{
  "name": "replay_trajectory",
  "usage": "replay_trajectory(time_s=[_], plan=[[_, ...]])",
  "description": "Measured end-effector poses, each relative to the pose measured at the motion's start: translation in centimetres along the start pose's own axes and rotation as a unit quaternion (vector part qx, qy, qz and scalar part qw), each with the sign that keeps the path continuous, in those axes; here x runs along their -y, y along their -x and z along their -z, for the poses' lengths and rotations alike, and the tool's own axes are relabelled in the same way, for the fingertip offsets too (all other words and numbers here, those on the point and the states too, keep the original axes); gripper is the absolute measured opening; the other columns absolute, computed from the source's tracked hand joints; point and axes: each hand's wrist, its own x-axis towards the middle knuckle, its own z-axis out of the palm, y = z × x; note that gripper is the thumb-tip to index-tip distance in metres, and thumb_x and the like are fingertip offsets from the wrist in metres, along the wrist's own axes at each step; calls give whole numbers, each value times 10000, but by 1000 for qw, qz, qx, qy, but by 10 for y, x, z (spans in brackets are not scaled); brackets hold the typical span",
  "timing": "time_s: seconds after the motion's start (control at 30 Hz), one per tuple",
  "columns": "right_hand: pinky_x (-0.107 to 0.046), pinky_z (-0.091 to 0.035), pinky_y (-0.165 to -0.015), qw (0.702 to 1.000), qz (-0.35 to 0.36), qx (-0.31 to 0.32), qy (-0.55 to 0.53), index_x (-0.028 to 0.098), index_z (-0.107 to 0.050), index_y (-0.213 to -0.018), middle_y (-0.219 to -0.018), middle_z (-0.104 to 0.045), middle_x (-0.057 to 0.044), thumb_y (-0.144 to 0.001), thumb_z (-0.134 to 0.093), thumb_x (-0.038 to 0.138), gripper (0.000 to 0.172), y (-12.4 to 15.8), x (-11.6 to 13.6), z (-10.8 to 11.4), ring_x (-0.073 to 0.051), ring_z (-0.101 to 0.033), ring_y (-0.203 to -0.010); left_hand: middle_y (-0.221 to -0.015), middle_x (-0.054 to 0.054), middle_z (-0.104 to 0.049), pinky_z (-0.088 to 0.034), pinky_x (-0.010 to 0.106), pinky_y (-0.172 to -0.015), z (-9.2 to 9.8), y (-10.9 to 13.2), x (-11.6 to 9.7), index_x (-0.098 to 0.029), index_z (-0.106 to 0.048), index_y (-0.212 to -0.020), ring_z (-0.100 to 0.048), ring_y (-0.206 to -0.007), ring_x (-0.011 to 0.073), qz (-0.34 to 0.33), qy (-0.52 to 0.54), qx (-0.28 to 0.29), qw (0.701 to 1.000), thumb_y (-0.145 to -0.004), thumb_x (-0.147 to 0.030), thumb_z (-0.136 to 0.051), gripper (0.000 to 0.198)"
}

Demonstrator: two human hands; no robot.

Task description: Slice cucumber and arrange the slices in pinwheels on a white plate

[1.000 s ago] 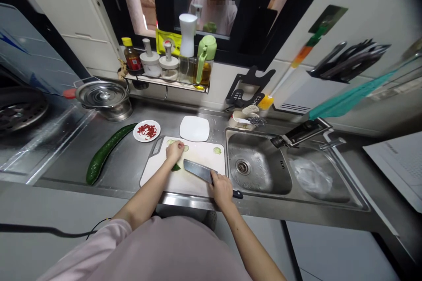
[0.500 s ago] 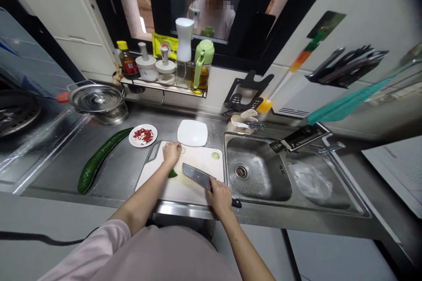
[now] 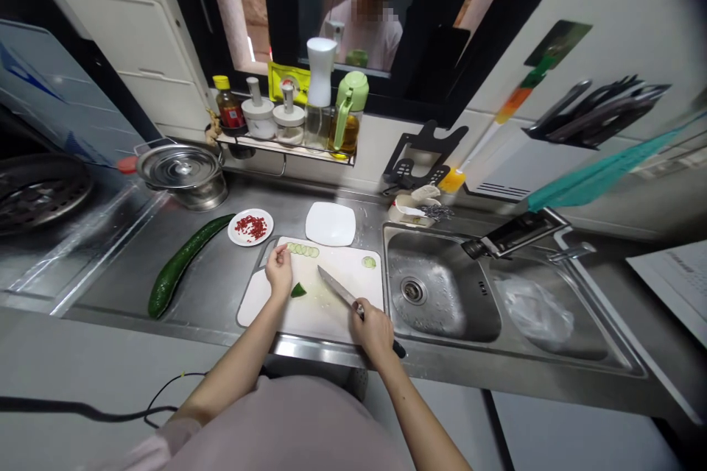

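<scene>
My right hand [image 3: 374, 331] is wrapped round the black handle of a kitchen knife [image 3: 338, 285], its blade angled up-left over the white cutting board [image 3: 353, 316]. At the board's left edge, my left hand [image 3: 279, 270] is closed with curled fingers, beside the left end of a row of pale cucumber slices [image 3: 303, 250]. Whatever those fingers may hold is hidden. A dark green piece of peel [image 3: 298, 290] lies between the hands. Another small pale green piece [image 3: 369, 262] sits near the board's top right corner.
A whole cucumber [image 3: 185, 268] and a plate of chopped red bits [image 3: 250, 227] lie to the left. Behind the board is a square white plate [image 3: 330, 224]. The sink [image 3: 442, 309] adjoins on the right. A lidded pot [image 3: 188, 173] stands back left, near the seasoning rack [image 3: 287, 147].
My left hand has moved left and turned, uncovering the row of slices. The knife has rolled, so its blade now looks narrower. The view has shifted slightly.
</scene>
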Motion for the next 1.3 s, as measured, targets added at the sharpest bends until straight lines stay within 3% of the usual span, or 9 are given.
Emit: replay_trajectory(time_s=[0.1,0.2,0.43,0.6,0.83,1.07,1.3], plan=[[-251,-344,-686,1000,6,0,-6,272,-625,-1098,-928,-720,-47,-934,-417,338,274,-2,5,0,-191,-653,-866,-858,41,-649,-453,264,-694,21,26,4,-164,-658,-1042,-535,-690,129,-10,3,7,1000,-858,-351,-532,291],[-251,-336,-676,1000,14,2,-7,278,-622,-1099,-932,-721,-45,-933,-419,339,270,-2,11,-1,-190,-654,-861,-868,45,-637,-469,270,-694,38,46,6,-174,-654,-1049,-566,-728,140,-51,-17,54,997,-866,-339,-535,273],[-251,-325,-673,1000,27,7,-2,278,-619,-1095,-925,-724,-40,-949,-384,355,286,6,23,-4,-180,-655,-853,-951,71,-635,-493,345,-841,60,61,12,-195,-647,-999,-603,-906,186,-190,-71,125,971,-893,-295,-517,196],[-251,-328,-684,999,26,21,-1,272,-617,-1106,-927,-723,-44,-956,-369,374,307,10,25,-4,-183,-652,-869,-958,76,-629,-489,367,-869,65,64,27,-200,-638,-996,-594,-956,201,-248,-103,147,952,-902,-255,-496,179],[-248,-335,-705,999,22,33,-11,269,-618,-1129,-946,-719,-48,-970,-339,379,339,16,24,-5,-180,-647,-903,-976,82,-633,-494,374,-869,66,67,36,-199,-632,-1029,-589,-972,205,-281,-112,160,940,-905,-260,-501,190],[-247,-331,-692,998,43,52,-16,267,-591,-1163,-970,-716,-46,-992,-302,394,359,19,33,-3,-178,-644,-916,-996,84,-640,-498,375,-891,65,64,33,-192,-640,-1021,-598,-989,200,-266,-98,151,947,-912,-280,-493,203],[-244,-329,-679,995,72,73,-15,219,-584,-1122,-962,-705,-61,-1003,-274,388,373,16,42,-2,-176,-637,-899,-974,79,-645,-503,376,-895,60,63,31,-204,-651,-1010,-608,-979,195,-246,-90,177,949,-915,-282,-490,202]])
